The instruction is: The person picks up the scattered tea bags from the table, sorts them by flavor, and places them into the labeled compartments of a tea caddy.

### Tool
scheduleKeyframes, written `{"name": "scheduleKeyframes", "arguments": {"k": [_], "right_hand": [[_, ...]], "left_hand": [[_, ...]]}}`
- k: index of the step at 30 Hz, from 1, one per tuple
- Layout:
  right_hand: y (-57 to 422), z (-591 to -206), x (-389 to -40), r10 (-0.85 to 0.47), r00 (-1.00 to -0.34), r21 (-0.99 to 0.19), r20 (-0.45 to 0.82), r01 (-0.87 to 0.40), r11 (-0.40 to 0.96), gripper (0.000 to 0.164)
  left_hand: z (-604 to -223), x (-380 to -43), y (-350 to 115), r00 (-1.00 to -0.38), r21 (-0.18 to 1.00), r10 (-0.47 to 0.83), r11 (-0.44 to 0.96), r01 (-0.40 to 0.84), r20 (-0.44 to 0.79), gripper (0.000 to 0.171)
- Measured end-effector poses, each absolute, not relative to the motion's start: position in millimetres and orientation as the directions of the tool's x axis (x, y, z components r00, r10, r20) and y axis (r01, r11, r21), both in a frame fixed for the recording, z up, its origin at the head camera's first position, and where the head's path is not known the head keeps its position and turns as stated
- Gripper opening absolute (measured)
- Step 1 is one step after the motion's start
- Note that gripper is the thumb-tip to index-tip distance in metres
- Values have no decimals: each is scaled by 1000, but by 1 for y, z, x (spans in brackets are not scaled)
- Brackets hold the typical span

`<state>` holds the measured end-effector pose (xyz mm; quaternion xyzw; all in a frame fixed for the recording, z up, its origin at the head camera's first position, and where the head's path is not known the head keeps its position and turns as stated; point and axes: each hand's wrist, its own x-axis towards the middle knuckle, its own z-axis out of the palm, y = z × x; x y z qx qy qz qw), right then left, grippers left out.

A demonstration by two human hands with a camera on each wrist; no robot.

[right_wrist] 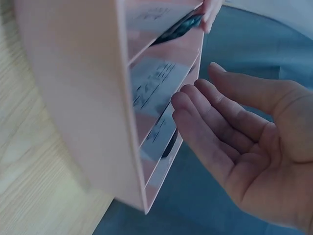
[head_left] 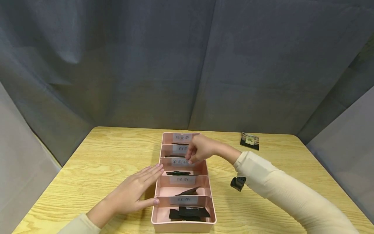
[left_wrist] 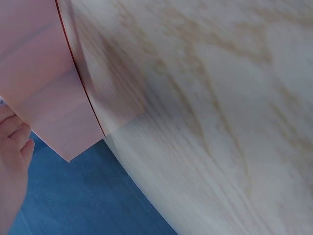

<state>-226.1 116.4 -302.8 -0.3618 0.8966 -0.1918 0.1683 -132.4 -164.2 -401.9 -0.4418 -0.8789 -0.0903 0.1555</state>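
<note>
A long pink divided box (head_left: pixel 182 228) stands lengthwise on the table, with paper labels in its compartments. My left hand (head_left: pixel 135 190) rests against its left side, fingertips on the rim and thumb stretched towards the front. My right hand (head_left: pixel 204 149) hovers above the back half, fingers loosely bent; the right wrist view shows nothing between them. Dark flat sachets (head_left: pixel 194 212) lie in the front compartment. Another dark sachet (head_left: pixel 190 191) leans in the compartment behind, and a dark green sachet (head_left: pixel 178 173) lies in the middle one. The right hand partly hides the back compartments.
A black patterned sachet (head_left: pixel 249 141) lies on the table at the back right. A small black device (head_left: pixel 238 183) is at the right sleeve. The wooden table (head_left: pixel 117 149) ends at a grey curtain (head_left: pixel 146 81) behind.
</note>
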Motion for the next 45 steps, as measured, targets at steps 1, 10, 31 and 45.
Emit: {"name": "scheduleKeyframes", "arguments": {"k": [1,10,31,45], "right_hand": [[121,-304,-227,-712,-684,-469,-158,-582,664,4],[165,-309,-235,-660,-738,-538,-140,-503,677,6],[268,-354,-280,-490,-871,-362,-44,-443,820,15],[323,-387,-292,-352,-935,-242,-41,-333,912,32]], "left_hand": [[-402,-132,-164,-561,18,749,594,804,354,81],[-403,-131,-166,-561,10,748,597,802,354,84],[-404,-129,-167,-564,13,741,602,798,365,86],[-402,-128,-164,-558,17,744,594,804,368,82]]}}
